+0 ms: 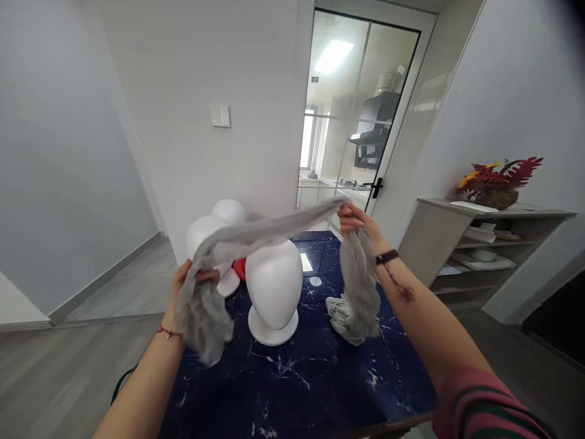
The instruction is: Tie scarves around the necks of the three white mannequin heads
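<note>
A thin grey scarf (283,227) is stretched between my two hands, just over the top of a white foam mannequin head (274,283) that stands upright on a round base. My left hand (179,286) is closed around one part of it, and a bunched end hangs below. Higher up on the right, my right hand (353,218) grips the other part. From there the cloth drops and its far end lies crumpled on the table. Whether the scarf touches the head I cannot tell.
Two more white mannequin heads (228,210) stand behind on the left, with something red (240,268) near them. The dark blue marbled table (283,390) is under everything. A glass door (356,110) is at the back, and a shelf unit (475,244) stands to the right.
</note>
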Demonstrator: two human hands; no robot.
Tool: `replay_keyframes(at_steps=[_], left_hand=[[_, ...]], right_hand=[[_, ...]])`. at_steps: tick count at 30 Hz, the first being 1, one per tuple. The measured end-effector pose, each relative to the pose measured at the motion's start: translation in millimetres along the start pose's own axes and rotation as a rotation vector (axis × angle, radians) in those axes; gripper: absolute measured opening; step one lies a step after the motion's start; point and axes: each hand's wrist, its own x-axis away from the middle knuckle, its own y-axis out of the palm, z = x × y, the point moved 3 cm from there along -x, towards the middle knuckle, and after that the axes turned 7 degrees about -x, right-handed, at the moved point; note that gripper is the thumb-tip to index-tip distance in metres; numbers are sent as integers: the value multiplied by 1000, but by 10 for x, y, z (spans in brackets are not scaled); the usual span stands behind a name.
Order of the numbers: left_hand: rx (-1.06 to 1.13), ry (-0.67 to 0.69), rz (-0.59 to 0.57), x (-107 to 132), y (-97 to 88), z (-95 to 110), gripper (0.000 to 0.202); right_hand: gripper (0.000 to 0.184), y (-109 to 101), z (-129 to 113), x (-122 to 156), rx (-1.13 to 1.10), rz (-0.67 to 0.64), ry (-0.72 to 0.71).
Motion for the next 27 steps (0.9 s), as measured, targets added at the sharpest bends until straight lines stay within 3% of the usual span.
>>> replay_keyframes(at_steps=[1,3,6,9,13,17,21,23,27], left_hand=[[97,38,-37,-111,113,18,11],[89,-61,5,-316,211,-53,7],[28,-182,116,-473,45,-285,19],[-1,-304,219,-368,-333,-589,19],[53,-404,333,-9,-703,-971,20],[70,-480,400,274,-776,-1362,19],[30,-595,401,401,-726,-1688,15],[19,-613,399,417,-694,-1760,15],[-13,-622,401,423,-647,-1786,14]], right_hand=[[23,6,25,-212,-36,35,-14],[19,-93,188,-528,-66,161,14],[16,-428,597,-623,-50,328,119],[17,-790,991,-315,-31,388,213],[21,-1099,1383,354,-27,435,331],[22,-1224,1827,976,-70,450,478],[32,-1203,2316,1389,-36,494,615],[32,-1126,2469,1467,88,520,537],[34,-908,2628,1440,268,543,192]])
